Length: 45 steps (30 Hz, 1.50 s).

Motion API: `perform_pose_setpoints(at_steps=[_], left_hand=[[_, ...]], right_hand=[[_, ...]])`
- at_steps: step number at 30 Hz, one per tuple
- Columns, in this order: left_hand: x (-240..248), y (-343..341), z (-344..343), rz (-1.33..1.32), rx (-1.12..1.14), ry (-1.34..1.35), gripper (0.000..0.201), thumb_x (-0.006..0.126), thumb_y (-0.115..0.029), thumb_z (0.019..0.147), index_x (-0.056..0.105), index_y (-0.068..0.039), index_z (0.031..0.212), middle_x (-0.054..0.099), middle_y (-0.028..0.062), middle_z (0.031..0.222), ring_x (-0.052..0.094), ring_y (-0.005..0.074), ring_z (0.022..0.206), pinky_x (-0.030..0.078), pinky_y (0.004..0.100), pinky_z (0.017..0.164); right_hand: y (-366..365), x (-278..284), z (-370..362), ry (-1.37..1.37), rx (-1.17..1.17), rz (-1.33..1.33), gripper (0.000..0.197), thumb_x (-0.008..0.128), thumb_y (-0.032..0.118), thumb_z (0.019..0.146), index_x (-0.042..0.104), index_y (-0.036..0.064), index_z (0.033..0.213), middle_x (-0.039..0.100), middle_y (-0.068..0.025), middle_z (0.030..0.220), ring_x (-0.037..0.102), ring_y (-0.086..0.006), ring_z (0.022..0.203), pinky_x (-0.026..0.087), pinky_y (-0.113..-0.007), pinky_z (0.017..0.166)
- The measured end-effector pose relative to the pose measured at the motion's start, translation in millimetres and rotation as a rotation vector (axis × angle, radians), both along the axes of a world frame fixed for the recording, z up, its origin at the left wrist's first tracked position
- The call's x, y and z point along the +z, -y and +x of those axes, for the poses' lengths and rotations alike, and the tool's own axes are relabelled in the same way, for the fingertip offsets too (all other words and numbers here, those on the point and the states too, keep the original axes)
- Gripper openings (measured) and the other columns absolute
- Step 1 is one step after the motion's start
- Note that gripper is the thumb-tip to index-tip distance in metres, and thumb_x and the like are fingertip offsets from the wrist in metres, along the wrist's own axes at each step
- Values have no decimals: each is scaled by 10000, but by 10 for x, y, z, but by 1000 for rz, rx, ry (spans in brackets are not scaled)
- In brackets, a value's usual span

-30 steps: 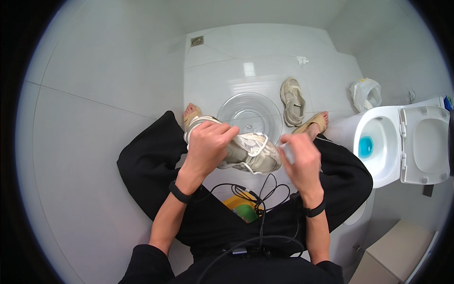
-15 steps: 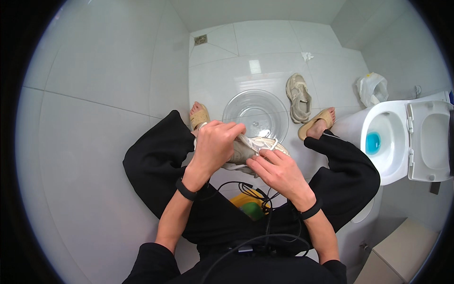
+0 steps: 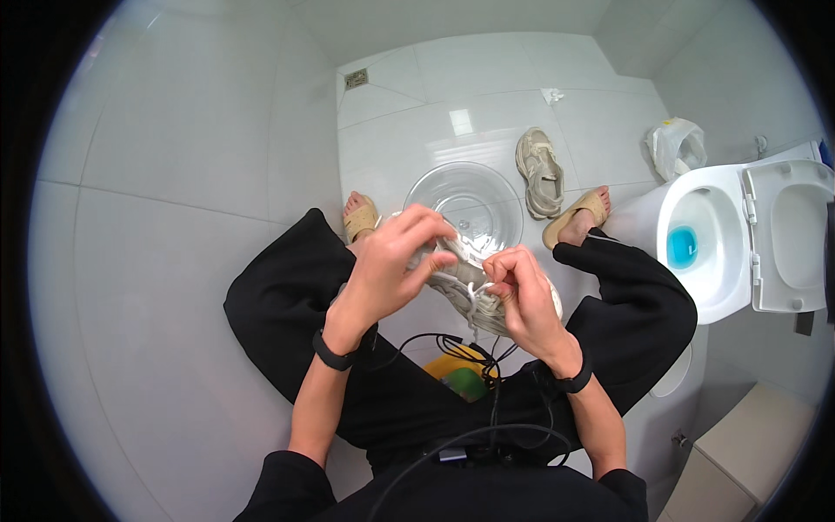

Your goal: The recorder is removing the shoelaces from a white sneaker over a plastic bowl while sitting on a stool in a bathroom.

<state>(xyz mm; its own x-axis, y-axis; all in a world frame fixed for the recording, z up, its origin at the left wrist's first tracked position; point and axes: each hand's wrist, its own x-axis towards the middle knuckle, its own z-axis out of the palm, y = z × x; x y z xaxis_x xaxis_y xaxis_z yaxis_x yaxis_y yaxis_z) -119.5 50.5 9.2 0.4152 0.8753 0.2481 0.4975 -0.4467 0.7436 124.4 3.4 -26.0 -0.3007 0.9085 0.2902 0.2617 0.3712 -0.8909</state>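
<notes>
Two large fixtures frame the scene: the white tiled floor [image 3: 487, 96] and, at the right edge, a white toilet [image 3: 713, 239] with its lid raised and blue water in the bowl. The person sits with knees spread, in black trousers [image 3: 287, 304], each foot in a tan sandal [image 3: 359, 217]. Between the feet a clear plastic basin [image 3: 465, 200] stands on the floor. Just beside its right rim lies a second beige sneaker [image 3: 541, 170], sole down and untouched. A white plastic bag [image 3: 677, 146] sits near the toilet base, well apart from the basin.

Held above the lap, near the basin's near rim, is a beige sneaker [image 3: 513, 306], tilted. The left hand [image 3: 396, 261] is clenched around its upper front part, fingers curled over it. The right hand [image 3: 522, 291] rests on the shoe's top with thumb and forefinger pinched on a white shoelace [image 3: 474, 296], which runs down over the shoe. Each wrist carries a black band [image 3: 333, 352]. Black cables [image 3: 487, 352] and a yellow-green object [image 3: 461, 374] lie in the lap.
</notes>
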Motion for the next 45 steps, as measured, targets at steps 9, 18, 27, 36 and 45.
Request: perform_pose_setpoints(at_steps=[9,18,27,36,45], left_hand=[[-244,9,111,10,-22,74,734,988,-23,749,603,-49,1373,675,104,1050,691,236,927,584,362,795],[-170,81,160,277,35,-100,297,838,75,777,700,-21,1021,664,113,930,652,329,985,537,419,810],[-249,94,172,230,55,-227,238,806,11,816,625,-34,963,660,85,926,675,320,899,540,439,797],[-207,5,77,33,116,-14,235,759,94,883,651,14,1075,645,175,962,661,377,856,530,424,746],[-243,95,140,133,74,-104,253,802,59,836,663,8,1041,669,158,966,659,392,904,526,464,785]], right_hand=[[-160,79,236,-752,-29,-416,270,703,48,1099,436,77,1118,552,-35,1075,505,-107,1017,441,-250,989],[-224,46,225,23,8,-250,270,658,-28,1014,589,23,1271,581,-105,1105,571,-241,1003,499,-352,938],[-110,49,-16,405,-55,175,314,791,64,932,687,64,1228,682,-108,1021,622,-336,1063,526,-454,920],[-423,73,522,-609,-293,-473,142,659,66,1058,608,72,1190,690,1,838,608,-94,797,471,-292,857],[-196,86,180,607,-134,262,334,861,313,909,755,83,1126,717,-42,1006,621,-276,1052,448,-437,1003]])
